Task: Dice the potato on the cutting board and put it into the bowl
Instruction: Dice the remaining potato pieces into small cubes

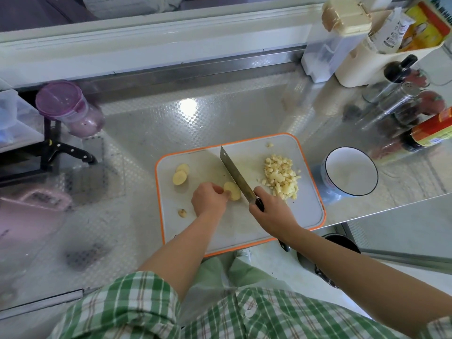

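Cutting a potato chunk on the orange-rimmed cutting board (pixel 305 211) at the centre of the frame.

The left hand (pixel 209 199) pinches the potato chunk (pixel 233 190) with curled fingers and holds it down on the board. The right hand (pixel 271 211) is wrapped round the dark handle of a cleaver (pixel 234 173), whose blade runs toward the upper left, right against the chunk's right side. A heap of diced potato (pixel 281 178) lies on the right part of the board. Two round potato slices (pixel 181 174) overlap at its left, and a small scrap (pixel 182 212) lies below them. A white bowl (pixel 349 174) with a dark rim stands on the steel worktop (pixel 220 118), just right of the board.
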Demonstrator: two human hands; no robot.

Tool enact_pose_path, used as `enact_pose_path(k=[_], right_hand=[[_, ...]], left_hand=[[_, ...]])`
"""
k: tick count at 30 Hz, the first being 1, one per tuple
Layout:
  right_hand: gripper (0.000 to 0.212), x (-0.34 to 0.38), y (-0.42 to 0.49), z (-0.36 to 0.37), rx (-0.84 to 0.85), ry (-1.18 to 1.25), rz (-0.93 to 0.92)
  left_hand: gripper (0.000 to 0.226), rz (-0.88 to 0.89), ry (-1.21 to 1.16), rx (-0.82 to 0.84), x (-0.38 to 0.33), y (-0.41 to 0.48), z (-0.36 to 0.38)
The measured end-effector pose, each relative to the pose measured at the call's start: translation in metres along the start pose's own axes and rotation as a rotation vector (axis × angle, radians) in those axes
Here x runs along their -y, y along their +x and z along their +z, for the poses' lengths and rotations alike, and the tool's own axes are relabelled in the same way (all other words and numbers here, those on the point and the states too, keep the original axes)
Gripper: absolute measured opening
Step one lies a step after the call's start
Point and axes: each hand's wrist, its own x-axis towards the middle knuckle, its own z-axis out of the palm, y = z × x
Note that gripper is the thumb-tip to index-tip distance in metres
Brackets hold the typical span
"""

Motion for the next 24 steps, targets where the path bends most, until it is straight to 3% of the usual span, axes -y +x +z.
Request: enact_pose_path(k=[9,16,24], right_hand=[[0.015,0.002,-0.001,-0.008,-0.088,-0.017,-0.008],[0.012,0.007,0.000,-0.005,-0.021,-0.199,-0.074],[0.011,0.007,0.005,-0.007,-0.031,-0.210,-0.081]], left_hand=[[0.021,0.054,0.058,-0.030,0.000,0.001,-0.002],[0.021,0.009,0.039,-0.006,-0.001,0.003,0.003],[0.022,-0.020,0.027,0.018,-0.002,0.005,0.004]])
